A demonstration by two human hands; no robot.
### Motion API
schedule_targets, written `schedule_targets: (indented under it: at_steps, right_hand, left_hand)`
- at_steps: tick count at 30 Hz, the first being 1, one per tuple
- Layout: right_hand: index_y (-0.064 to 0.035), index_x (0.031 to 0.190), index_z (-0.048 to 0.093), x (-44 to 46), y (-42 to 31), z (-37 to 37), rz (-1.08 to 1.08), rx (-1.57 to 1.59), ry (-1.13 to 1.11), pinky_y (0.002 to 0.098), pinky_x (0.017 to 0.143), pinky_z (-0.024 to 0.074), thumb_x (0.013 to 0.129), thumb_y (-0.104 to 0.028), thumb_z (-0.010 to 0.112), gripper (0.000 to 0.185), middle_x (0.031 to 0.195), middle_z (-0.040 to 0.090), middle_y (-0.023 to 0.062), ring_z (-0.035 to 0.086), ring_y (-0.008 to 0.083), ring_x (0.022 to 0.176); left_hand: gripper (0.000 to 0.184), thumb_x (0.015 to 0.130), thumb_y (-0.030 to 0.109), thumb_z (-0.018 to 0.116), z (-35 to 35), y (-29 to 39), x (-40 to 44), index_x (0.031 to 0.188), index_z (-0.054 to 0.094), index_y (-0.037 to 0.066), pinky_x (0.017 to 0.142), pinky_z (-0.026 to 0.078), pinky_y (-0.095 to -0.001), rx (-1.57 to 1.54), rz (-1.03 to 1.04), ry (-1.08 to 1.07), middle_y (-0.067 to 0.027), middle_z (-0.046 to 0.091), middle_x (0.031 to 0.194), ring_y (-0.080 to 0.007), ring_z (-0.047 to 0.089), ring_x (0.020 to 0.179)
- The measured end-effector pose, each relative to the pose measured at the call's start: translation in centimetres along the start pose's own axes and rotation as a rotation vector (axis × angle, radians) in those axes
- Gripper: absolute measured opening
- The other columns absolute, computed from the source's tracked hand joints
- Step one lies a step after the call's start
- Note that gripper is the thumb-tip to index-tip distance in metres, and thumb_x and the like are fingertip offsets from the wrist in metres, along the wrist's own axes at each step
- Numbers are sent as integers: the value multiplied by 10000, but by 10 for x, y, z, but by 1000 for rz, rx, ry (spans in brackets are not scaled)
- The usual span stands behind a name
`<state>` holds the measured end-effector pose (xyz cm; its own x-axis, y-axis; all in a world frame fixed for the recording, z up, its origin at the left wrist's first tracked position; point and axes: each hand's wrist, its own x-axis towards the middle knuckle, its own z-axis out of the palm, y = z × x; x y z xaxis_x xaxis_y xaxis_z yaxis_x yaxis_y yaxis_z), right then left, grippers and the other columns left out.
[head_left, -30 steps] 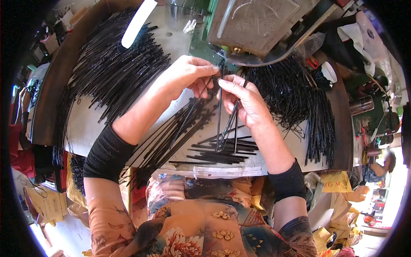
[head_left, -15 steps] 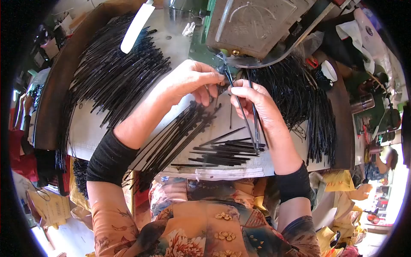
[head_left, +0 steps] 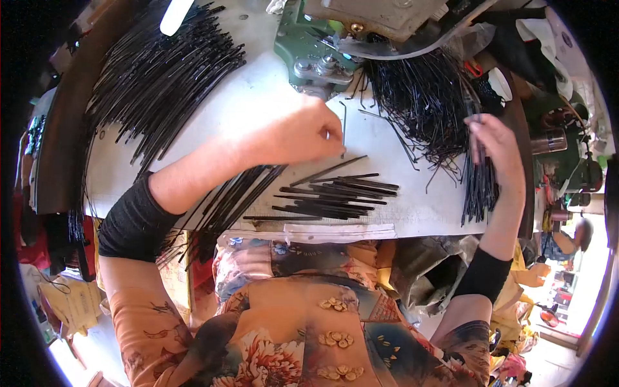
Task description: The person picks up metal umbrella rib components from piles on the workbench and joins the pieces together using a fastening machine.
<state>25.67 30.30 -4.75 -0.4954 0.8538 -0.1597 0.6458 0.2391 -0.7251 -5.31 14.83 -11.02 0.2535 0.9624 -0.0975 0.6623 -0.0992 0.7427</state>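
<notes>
My left hand is closed over the middle of the pale table; whatever its curled fingers may hold is hidden. Below it lie a small pile of short black strips and a slanting bunch of long black strips, partly under my forearm. At the right, my right hand is blurred by motion, beside the large heap of thin black strips. Dark, smeared strips show at its fingertips, but its grip on them is unclear. Another large bundle of black strips lies at the left.
A machine with a green base and a grey metal cover stands at the top centre. A white handle-like object overhangs the left bundle. The table has a raised brown rim. A person is in the far right background.
My right hand has moved from the machine to the right heap. My left hand has come down and away from the machine, uncovering the green base. The view has shifted slightly.
</notes>
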Motion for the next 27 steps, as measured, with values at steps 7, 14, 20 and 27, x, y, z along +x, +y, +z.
schedule_targets:
  at_steps: [7, 14, 20, 27]
  right_hand:
    - [-38, 1081, 586, -7, 7, 3, -180, -421, 390, 282, 659, 484, 861, -220, 575, 285, 846, 657, 82, 626, 169, 717]
    - [-61, 1044, 582, 7, -34, 101, -417, -480, 81, 296, 634, 470, 818, -139, 595, 239, 856, 633, 74, 598, 188, 680]
    - [-46, 929, 546, 32, -34, 136, -529, -806, 53, 415, 685, 487, 843, -126, 521, 120, 897, 601, 124, 601, 333, 787]
    - [-45, 903, 529, 33, -42, 140, -524, -628, 181, 434, 678, 496, 866, -129, 490, 99, 849, 593, 145, 609, 346, 782]
  left_hand:
    - [184, 757, 239, 635, 13, 19, -6, 812, 645, 64, 615, 490, -375, 356, 107, -9, -86, 632, 644, -288, 620, 624]
    - [154, 731, 156, 549, 16, 15, -5, 743, 647, 38, 672, 502, -410, 340, 70, -2, -164, 625, 685, -332, 625, 693]
    - [125, 738, 168, 572, 10, -2, -6, 736, 635, 60, 619, 484, -397, 402, 106, 116, -129, 619, 661, -321, 610, 642]
    - [128, 723, 171, 580, 8, 4, -6, 746, 635, 57, 643, 487, -401, 334, 63, 52, -129, 629, 694, -311, 618, 681]
